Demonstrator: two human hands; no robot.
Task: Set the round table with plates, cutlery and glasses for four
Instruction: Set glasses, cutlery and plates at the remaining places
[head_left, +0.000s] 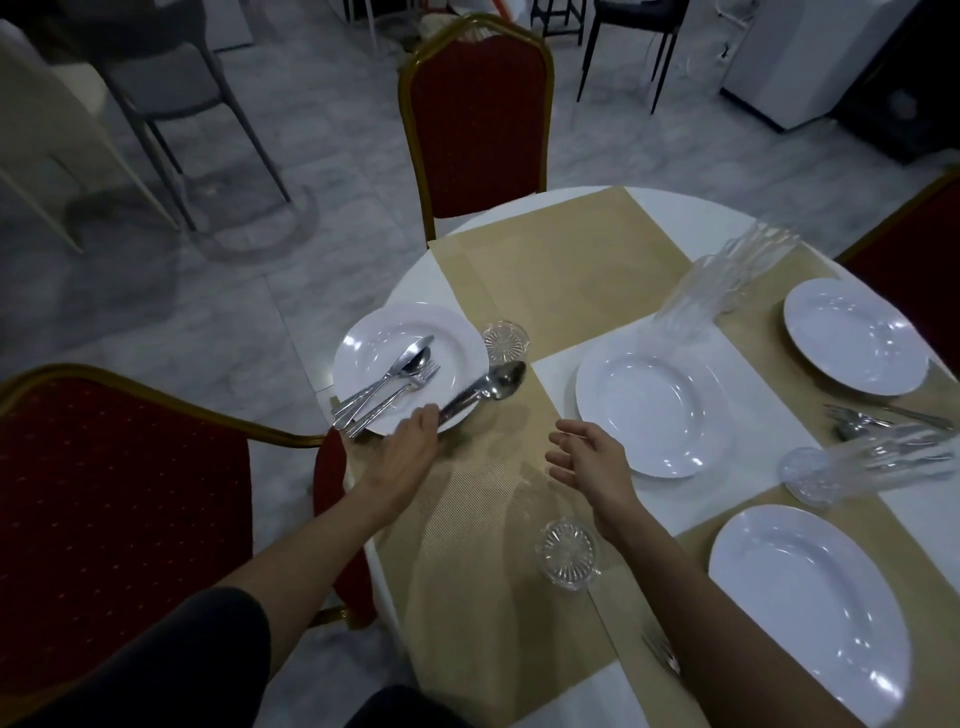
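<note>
Head view: left hand (410, 441) has its fingers closed on the handle end of a big spoon (488, 387), which lies across the near rim of the left plate (374, 343), bowl out over the placemat (561, 270). There may be a second piece under the fingers, too blurred to tell. Right hand (592, 462) hovers over the mat, fingers loose, holding nothing. The left plate holds a knife, spoon and fork set (389, 384), handles sticking out past the rim. The other plates are all bare: centre plate (654, 410), far plate (854, 335), near plate (810, 608). Glasses look empty: one just beside the left plate (505, 340), one near the right forearm (569, 553), one at the right (831, 467), plus a nested stack (727, 286) mid-table. More cutlery (872, 421) lies loose below the far plate. Handling, judged: steel cutlery is light, stiff and slick, so take it mid-handle and lift clear of the rim. The plates are glossy, fragile and fairly heavy, so grip at the rim with the thumb on top. The cut glasses are brittle, so hold them low on the wall and unstack one at a time.
</note>
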